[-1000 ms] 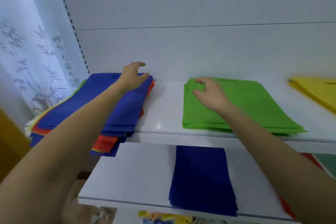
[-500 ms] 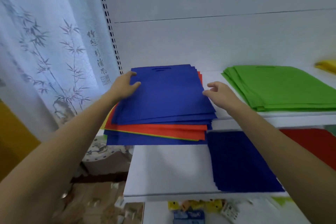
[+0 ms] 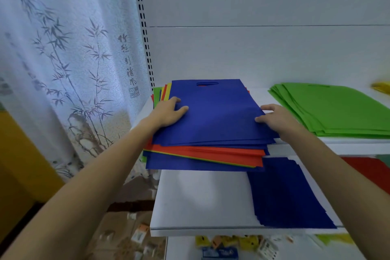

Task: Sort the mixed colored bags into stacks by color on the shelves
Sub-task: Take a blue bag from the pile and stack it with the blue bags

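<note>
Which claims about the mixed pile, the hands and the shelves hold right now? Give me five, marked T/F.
1. A blue bag tops the mixed stack. True.
2. The green stack lies left of the mixed stack. False: it lies to its right, on the same shelf.
3. The left hand touches the top blue bag near its left edge. True.
4. The lower shelf holds a yellow stack. False: a blue stack lies there.
5. The right hand is at the mixed stack's right edge. True.
</note>
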`<move>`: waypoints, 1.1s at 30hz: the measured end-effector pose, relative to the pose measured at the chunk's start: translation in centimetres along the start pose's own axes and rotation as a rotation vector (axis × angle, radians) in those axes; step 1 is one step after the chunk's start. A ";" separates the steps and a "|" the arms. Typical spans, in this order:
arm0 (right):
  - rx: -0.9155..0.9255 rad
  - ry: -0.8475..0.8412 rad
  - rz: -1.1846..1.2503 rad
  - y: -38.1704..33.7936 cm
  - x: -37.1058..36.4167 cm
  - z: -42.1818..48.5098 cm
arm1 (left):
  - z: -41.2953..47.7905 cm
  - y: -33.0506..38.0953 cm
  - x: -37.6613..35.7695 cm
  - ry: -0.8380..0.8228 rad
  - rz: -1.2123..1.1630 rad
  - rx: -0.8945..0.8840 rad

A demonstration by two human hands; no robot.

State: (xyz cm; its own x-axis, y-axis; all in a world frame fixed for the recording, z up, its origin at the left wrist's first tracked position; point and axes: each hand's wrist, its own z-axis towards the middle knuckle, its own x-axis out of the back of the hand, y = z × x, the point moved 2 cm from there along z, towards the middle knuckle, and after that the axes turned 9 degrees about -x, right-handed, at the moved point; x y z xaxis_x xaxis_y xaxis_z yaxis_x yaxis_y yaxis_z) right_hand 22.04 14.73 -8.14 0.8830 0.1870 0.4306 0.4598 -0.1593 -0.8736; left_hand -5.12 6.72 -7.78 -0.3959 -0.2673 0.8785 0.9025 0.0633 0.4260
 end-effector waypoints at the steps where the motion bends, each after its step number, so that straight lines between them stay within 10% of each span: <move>1: -0.012 -0.004 0.012 0.2 0.2 -0.1 | -0.1 0.0 0.0 0.018 -0.029 -0.003; 20: -0.138 -0.014 0.091 0.8 2.7 -1.2 | 1.0 0.4 0.3 0.039 0.227 -0.009; 33: 0.088 0.054 -0.014 0.7 1.1 -2.8 | 4.6 1.7 0.3 0.047 -0.218 0.086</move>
State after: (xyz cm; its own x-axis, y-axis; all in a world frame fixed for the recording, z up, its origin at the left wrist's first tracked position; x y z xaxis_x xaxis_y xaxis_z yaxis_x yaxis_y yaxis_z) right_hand 23.56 12.13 -7.63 0.8815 0.1362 0.4521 0.4639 -0.0711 -0.8831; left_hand -4.46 11.21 -5.82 -0.5698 -0.3283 0.7534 0.7780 0.0799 0.6232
